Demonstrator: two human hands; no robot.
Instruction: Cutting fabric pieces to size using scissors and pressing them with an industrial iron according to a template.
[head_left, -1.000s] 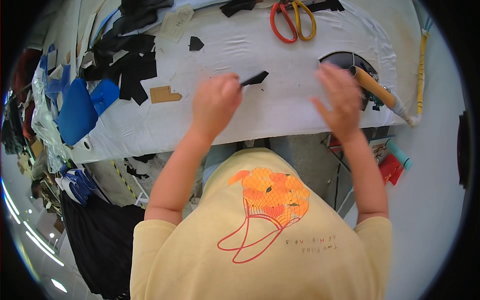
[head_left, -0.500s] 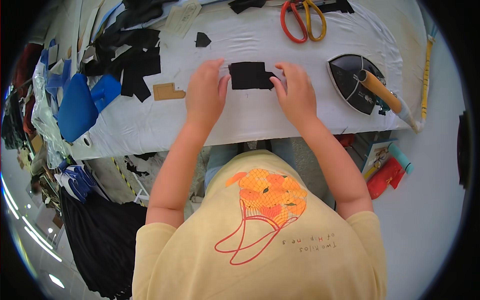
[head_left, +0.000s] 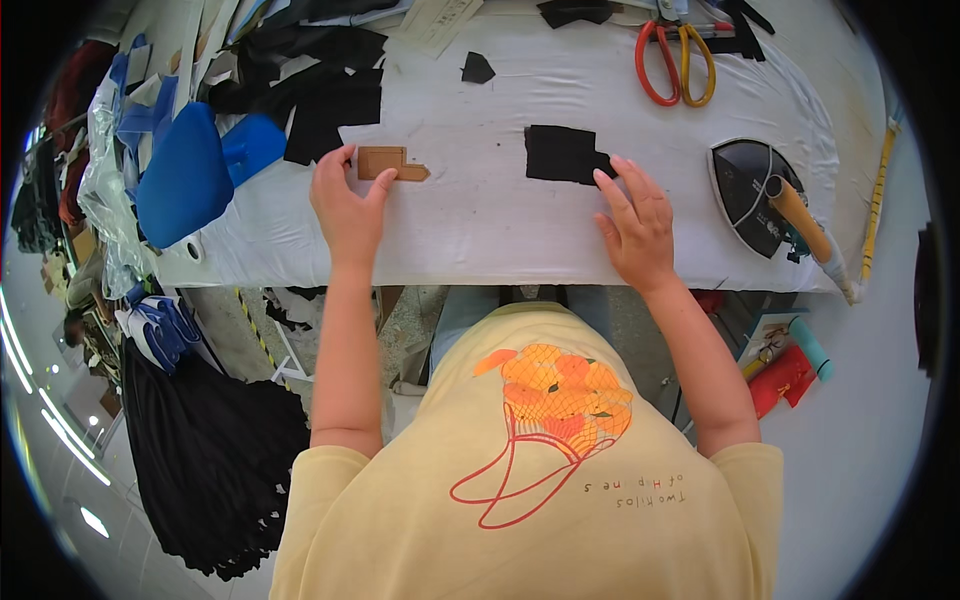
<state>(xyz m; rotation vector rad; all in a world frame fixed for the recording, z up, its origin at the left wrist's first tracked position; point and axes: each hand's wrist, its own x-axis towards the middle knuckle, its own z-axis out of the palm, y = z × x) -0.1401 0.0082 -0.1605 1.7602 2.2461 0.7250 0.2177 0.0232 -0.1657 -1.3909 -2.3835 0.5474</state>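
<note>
A small tan card pattern piece (head_left: 382,162) with a stepped outline and a pointed end lies flat on the white-covered table. My left hand (head_left: 347,215) is at its left part, thumb and forefinger apart at its edges; whether they touch it is hard to tell. To the right lies a black fabric piece (head_left: 560,153) with a notched corner and a narrow tab. Beside that tab is my right hand (head_left: 641,218), its fingers spread, the tips at or just over the tab's edge. Nothing is gripped in it.
An iron (head_left: 750,195) with a wooden handle stands at the right. Scissors (head_left: 660,75) with red and yellow handles lie at the far right. Black fabric scraps (head_left: 335,105) and a blue padded object (head_left: 185,180) are on the left. A small black scrap (head_left: 478,68) lies behind.
My left hand has moved left, away from the black fabric to the tan pattern piece. My right hand stays by the fabric's tab, fingers more spread. The view has shifted left.
</note>
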